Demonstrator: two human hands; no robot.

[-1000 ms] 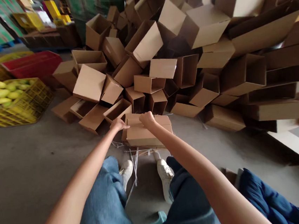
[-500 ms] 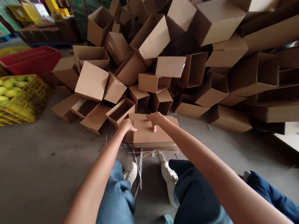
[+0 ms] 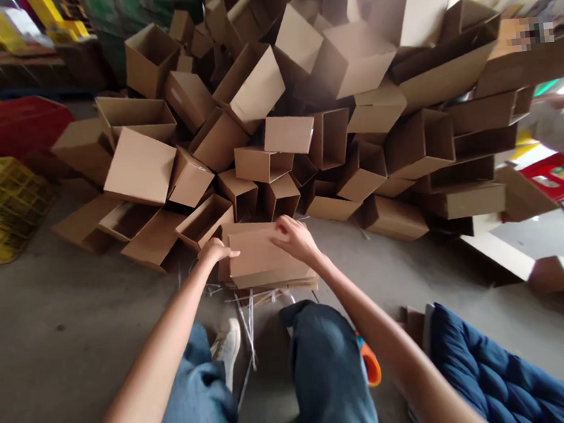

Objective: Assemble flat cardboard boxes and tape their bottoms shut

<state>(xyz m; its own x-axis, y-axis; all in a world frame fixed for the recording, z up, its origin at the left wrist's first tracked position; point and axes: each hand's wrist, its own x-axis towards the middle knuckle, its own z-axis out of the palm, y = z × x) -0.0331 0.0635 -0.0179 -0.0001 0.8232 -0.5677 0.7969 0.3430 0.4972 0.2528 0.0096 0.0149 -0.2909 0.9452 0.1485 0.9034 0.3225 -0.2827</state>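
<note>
A stack of flattened cardboard boxes (image 3: 261,257) lies on the floor in front of my feet, a plain brown sheet on top. At its left edge is my left hand (image 3: 217,251), closed on the top flattened box with the thumb over the face. My right hand (image 3: 295,238) is above the right half of the same sheet, fingers loosely bent and thumb apart, with nothing visible between them. Whether its fingertips touch the sheet I cannot tell. White plastic strapping (image 3: 250,327) trails from under the stack's near side.
A large heap of opened cardboard boxes (image 3: 251,101) rises just behind the stack. To the left are a yellow crate (image 3: 17,210) of yellow-green fruit and a red tub (image 3: 9,128). A dark blue cushion (image 3: 496,364) and an orange object (image 3: 371,364) are at the lower right.
The view has turned to the right, bringing the cushion and orange object into sight. My right hand has shifted on the top sheet and its fingers now point left. My left hand stays at the left edge.
</note>
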